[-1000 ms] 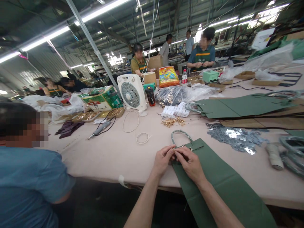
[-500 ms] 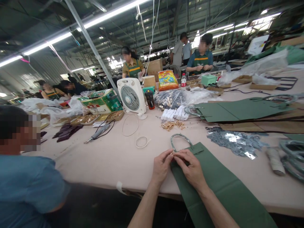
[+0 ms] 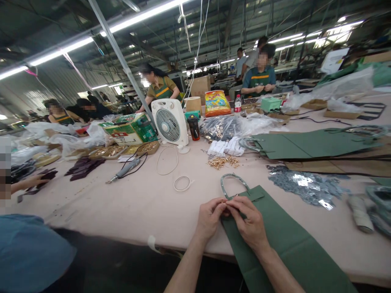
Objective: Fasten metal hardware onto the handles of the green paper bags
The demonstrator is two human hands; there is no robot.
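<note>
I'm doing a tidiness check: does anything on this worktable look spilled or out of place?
The gold-coloured metal parts and flat grey pieces lie in loose heaps directly on the tabletop, while other gold-coloured parts sit in trays near the white fan. That looks slightly spilled, but may be deliberate.

Panel [image 3: 293, 244] running past near edge of table [image 3: 134, 211]; handle loop [image 3: 233, 175] at panel's far end; left hand [image 3: 209, 219] and right hand [image 3: 249, 221] at its far left corner, fitting [image 3: 224, 203] between them; loose fittings [image 3: 221, 162] beyond loop; cord coil [image 3: 182, 189] left, fan [image 3: 169, 123] far behind coil, cup [image 3: 193, 128] right of fan; tab heap [image 3: 305, 187] right, other panels [image 3: 305, 142] behind heap
</note>
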